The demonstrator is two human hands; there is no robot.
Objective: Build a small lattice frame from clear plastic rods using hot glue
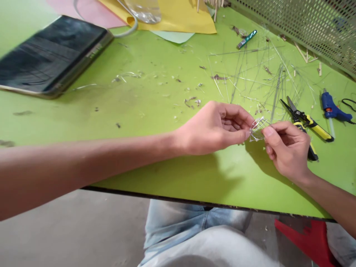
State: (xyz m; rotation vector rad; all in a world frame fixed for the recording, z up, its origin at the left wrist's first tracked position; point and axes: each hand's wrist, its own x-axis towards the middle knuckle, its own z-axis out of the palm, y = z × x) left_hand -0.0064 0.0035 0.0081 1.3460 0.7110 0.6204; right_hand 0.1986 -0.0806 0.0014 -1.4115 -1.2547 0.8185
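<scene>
Left hand: the person's left hand (213, 128) is pinched nearly closed, thumb and fingertips on the left end of a small wire frame (257, 129); the other fingers curl loosely.
Right hand: the right hand (289, 148) has thumb and forefinger pressed together at the frame's right side, the other fingers folded under.
Wire frame: between the two hands, over the green table (167, 174), with silvery strands crossing; its exact shape is too small to tell.
Cutters: just beyond the right hand, the cutters (299, 115) lie with yellow and black handles spread, partly hidden by that hand.
Glue gun: the blue glue gun (333, 107) lies to the right of the cutters, a pale stick showing from it.
Loose wires: straight thin wires (241, 79) lie scattered beyond the hands, among small scraps.
Lighter: a green lighter (247, 39) lies near the far ends of the wires.
Far left: a dark-screened phone (52, 55) lies near yellow paper (189, 18), on which a clear glass (144, 9) stands.
Far right: a perforated metal panel (306, 26) borders the table.
</scene>
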